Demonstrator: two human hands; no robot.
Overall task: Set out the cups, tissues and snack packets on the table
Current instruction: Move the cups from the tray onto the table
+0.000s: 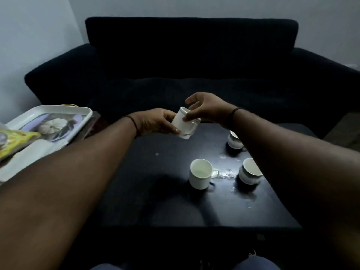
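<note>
Two hands held one tilted white cup [184, 123] above the tabletop [155, 172]: the left hand [155, 121] wrapped its fingers [176, 130] round the body, and the right hand [206, 108] pinched near the rim.

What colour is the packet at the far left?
Yellow, a flat crinkly packet, seen in head view.

Held cup [182, 123], white, tilted, raised above dark table [155, 172]. Left hand [155, 121] grips its side; right hand [206, 108] has thumb on the wall, fingers curled over the rim. Three cups stand on the table: plain cup [200, 174], patterned cup [249, 172], far cup [234, 140]. Wet patch [224, 173] lies between the near two. Tray [58, 110] at left bears a yellow packet [17, 139].
</note>
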